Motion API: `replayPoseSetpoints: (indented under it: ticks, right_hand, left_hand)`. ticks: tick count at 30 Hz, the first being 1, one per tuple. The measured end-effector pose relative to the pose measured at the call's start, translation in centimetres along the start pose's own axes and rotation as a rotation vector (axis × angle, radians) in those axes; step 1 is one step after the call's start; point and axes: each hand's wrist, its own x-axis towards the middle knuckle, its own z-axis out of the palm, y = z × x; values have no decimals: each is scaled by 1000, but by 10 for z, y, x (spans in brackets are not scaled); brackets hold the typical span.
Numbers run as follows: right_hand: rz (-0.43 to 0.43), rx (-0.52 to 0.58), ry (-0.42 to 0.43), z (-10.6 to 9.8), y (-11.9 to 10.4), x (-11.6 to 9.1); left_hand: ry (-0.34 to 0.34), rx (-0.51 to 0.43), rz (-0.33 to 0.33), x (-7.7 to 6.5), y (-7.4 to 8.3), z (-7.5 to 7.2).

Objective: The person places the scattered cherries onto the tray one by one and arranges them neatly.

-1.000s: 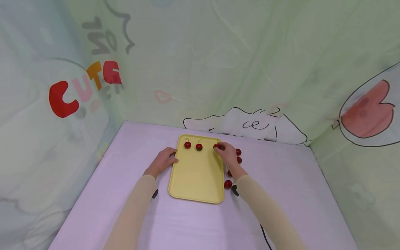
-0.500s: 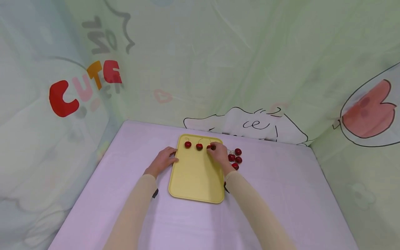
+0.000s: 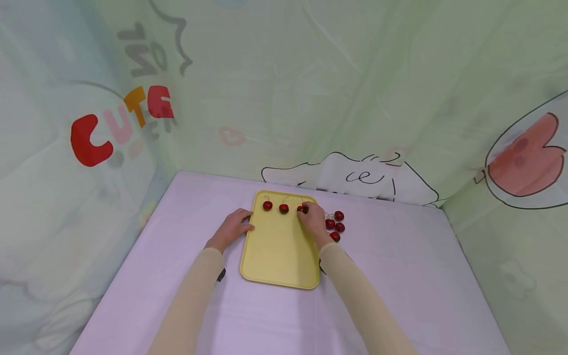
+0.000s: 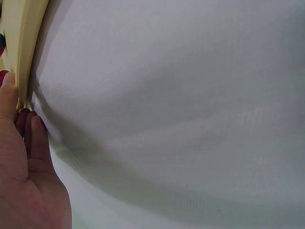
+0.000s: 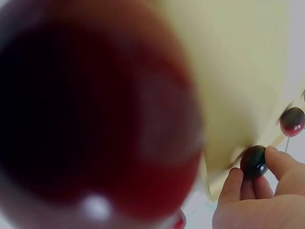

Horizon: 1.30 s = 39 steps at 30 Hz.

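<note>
A yellow tray [image 3: 279, 251] lies on the table with its long sides pointing away from me. My left hand [image 3: 229, 229] holds its left edge; in the left wrist view the thumb is at the rim and the other fingers curl outside it. Between thumb and fingers, my right hand [image 3: 314, 221] pinches a dark red cherry [image 5: 254, 161] at the tray's far right corner. To its left, a cherry [image 3: 284, 208] and another cherry [image 3: 267, 205] with stems sit in a row along the far end. A large blurred cherry [image 5: 95, 119] fills much of the right wrist view.
Right of the tray, several cherries [image 3: 339, 227] lie grouped on the lilac tablecloth [image 3: 399, 261], beside my right wrist. A printed fabric curtain [image 3: 284, 98] closes off the back and both sides of the table.
My right hand moved left along the tray's far end with the cherry, then shifted slightly right. Cherries beside the tray came into view behind it. The left hand stayed at the edge.
</note>
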Motion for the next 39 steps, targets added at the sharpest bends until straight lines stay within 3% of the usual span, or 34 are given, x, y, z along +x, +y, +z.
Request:
replayPoseSetpoints:
  ticks: [11,21,30,39]
  right_hand:
    - [-11,-32,6,-6,0,-2]
    - [-19,88,-8,-34,-10,-19]
    - [-26,216,51,-65,1,-31]
    - [-34,230,74,-90,21,-55]
  left_hand:
    - [-6,12,1,2,0,1]
    - [6,0,26,1,-4,1]
    - [-15,-6,-8,2,-7,1]
    - [-13,-7,0,1,-4,2]
